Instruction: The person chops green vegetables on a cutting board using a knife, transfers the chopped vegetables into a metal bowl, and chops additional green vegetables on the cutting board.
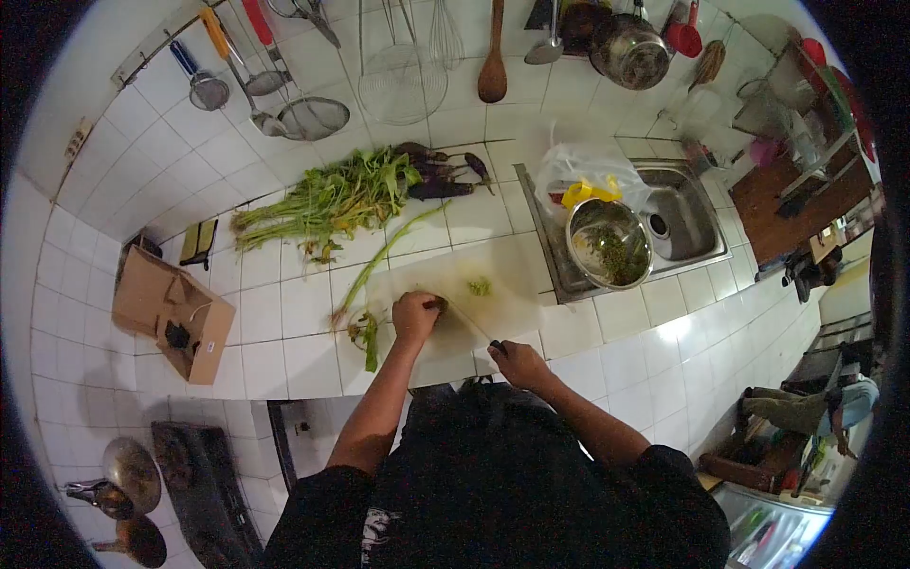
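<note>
My right hand (519,364) is closed around the dark handle of a knife (466,323), whose blade slants up and left over a pale cutting board (517,270). At the blade's far end, my left hand (415,319) is closed on the board. Something small and dark shows at its fingertips, too little to name. Chopped green pieces (480,286) lie in a small heap beyond the blade. A long green stalk (391,248) stretches along the board's left side, and leafy trimmings (369,343) sit left of my left hand.
Leafy greens (332,199) and dark eggplants (441,188) lie by the wall. A metal bowl (580,264) with chopped greens stands at the sink (706,204), beside a plastic bag (573,166). An open cardboard box (213,332) is left. Another person (791,414) is far right.
</note>
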Motion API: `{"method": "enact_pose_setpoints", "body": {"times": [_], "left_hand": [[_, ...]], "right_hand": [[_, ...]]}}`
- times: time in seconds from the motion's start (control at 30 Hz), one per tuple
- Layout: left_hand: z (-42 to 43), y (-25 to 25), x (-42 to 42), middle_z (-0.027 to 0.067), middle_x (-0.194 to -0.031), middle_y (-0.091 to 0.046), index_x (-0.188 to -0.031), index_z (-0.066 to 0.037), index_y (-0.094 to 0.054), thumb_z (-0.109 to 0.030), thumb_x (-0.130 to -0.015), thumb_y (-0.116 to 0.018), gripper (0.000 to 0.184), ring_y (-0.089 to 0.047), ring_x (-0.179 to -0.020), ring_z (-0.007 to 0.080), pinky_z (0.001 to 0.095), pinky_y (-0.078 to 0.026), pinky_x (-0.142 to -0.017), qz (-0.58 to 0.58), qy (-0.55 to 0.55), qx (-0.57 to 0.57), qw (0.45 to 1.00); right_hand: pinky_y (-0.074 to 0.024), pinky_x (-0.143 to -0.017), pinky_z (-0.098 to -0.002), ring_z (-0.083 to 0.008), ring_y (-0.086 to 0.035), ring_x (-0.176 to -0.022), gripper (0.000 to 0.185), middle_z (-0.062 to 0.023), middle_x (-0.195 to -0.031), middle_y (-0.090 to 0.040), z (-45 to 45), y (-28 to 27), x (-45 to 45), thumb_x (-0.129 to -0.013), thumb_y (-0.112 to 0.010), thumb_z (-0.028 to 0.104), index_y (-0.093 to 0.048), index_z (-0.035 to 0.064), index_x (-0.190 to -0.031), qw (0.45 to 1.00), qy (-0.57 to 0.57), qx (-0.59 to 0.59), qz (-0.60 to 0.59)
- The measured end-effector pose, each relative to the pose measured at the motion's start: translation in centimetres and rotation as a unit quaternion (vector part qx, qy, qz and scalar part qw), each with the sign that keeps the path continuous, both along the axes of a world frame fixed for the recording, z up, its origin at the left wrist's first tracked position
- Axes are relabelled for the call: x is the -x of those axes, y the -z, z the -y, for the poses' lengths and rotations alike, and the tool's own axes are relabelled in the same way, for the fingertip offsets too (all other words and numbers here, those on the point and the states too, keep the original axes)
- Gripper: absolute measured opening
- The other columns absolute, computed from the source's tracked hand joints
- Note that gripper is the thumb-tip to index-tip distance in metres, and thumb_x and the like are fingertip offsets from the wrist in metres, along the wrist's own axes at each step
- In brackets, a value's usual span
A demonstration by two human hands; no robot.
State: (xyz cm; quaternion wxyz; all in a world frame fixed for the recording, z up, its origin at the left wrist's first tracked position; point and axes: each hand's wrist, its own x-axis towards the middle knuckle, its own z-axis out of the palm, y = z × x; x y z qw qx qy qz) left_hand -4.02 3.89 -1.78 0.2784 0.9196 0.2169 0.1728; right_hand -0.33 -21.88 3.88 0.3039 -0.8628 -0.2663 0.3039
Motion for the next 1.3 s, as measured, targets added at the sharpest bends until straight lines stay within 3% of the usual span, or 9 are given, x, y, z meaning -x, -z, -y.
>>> {"method": "enact_pose_setpoints", "body": {"times": [0.27,0.47,0.53,0.67,0.9,0.97,1.2,1.3], "left_hand": [[-0.6,0.6,0.0,0.0033,-0.085,-0.071,-0.081,-0.013,-0.075,-0.018,-0.066,-0.075,0.016,-0.063,-0.082,0.026,0.04,-0.048,-0.075,-0.027,0.02,0.003,0.999],[-0.4,0.0,0.3,0.0015,-0.087,-0.071,-0.082,-0.015,-0.075,-0.02,-0.07,-0.073,0.014,-0.062,-0.087,0.0255,0.0421,-0.047,-0.076,-0.022,0.038,0.001,0.999],[-0.3,-0.7,0.7,0.0015,-0.086,-0.071,-0.083,-0.015,-0.075,-0.02,-0.07,-0.073,0.014,-0.062,-0.086,0.0255,0.0422,-0.047,-0.076,-0.017,0.04,0.009,0.999],[-0.5,-0.9,0.5,0.003,-0.084,-0.071,-0.084,-0.016,-0.075,-0.021,-0.07,-0.072,0.015,-0.062,-0.084,0.0263,0.0422,-0.048,-0.076,-0.041,0.046,0.021,0.998],[-1.3,1.5,0.0,0.0066,-0.08,-0.07,-0.085,-0.017,-0.075,-0.02,-0.068,-0.073,0.017,-0.064,-0.084,0.0273,0.0426,-0.048,-0.077,-0.017,0.037,0.013,0.999],[-1.2,0.6,-0.1,0.0071,-0.081,-0.069,-0.085,-0.017,-0.075,-0.021,-0.067,-0.073,0.019,-0.064,-0.083,0.0271,0.0424,-0.048,-0.077,-0.063,0.024,0.033,0.997],[-1.4,0.2,0.2,0.0077,-0.082,-0.069,-0.084,-0.016,-0.075,-0.021,-0.067,-0.072,0.018,-0.065,-0.082,0.0271,0.0432,-0.049,-0.076,-0.03,0.044,-0.002,0.999],[-1.6,0.0,0.2,0.0078,-0.082,-0.069,-0.083,-0.015,-0.074,-0.019,-0.067,-0.071,0.017,-0.065,-0.081,0.0283,0.0429,-0.05,-0.075,-0.021,0.041,0.034,0.998]], "right_hand": [[-0.0462,-0.081,-0.0532,-0.0471,-0.061,-0.089,0.048,-0.0291,-0.088,-0.064,-1.3,0.3,0.6,-0.097,-0.044,0.04,-0.062,-0.0044,-0.099,0.998,-0.008,0.06,-0.021],[-0.0461,-0.08,-0.0538,-0.0469,-0.061,-0.09,0.045,-0.0296,-0.089,-0.063,-1.6,-0.9,0.6,-0.098,-0.043,0.039,-0.061,-0.0028,-0.102,0.997,-0.062,0.011,0.049],[-0.0458,-0.079,-0.0534,-0.0476,-0.06,-0.089,0.046,-0.0302,-0.088,-0.063,-1.0,0.9,0.8,-0.098,-0.043,0.039,-0.061,-0.003,-0.1,0.999,0.01,0.032,0.028],[-0.0464,-0.079,-0.0553,-0.0487,-0.059,-0.09,0.049,-0.0288,-0.089,-0.064,-0.2,1.1,1.4,-0.098,-0.041,0.044,-0.059,-0.0021,-0.098,0.999,0.027,0.032,0.002],[-0.0466,-0.083,-0.05,-0.0464,-0.061,-0.094,0.052,-0.0305,-0.095,-0.064,-1.4,-0.4,2.6,-0.096,-0.045,0.043,-0.063,-0.005,-0.101,0.996,0.047,0.042,-0.055],[-0.0466,-0.083,-0.0505,-0.0466,-0.061,-0.094,0.051,-0.0305,-0.095,-0.064,-1.6,1.1,2.7,-0.096,-0.045,0.043,-0.063,-0.0046,-0.101,0.998,0.044,0.018,-0.032],[-0.0462,-0.078,-0.0537,-0.0491,-0.059,-0.089,0.046,-0.0295,-0.089,-0.063,-3.2,0.1,2.2,-0.097,-0.045,0.04,-0.062,-0.0036,-0.095,0.999,0.032,0.026,0.03],[-0.0464,-0.077,-0.0528,-0.049,-0.059,-0.088,0.046,-0.0294,-0.085,-0.063,-2.9,1.2,2.4,-0.097,-0.045,0.039,-0.06,-0.0041,-0.093,0.998,0.042,0.014,0.036]]}}
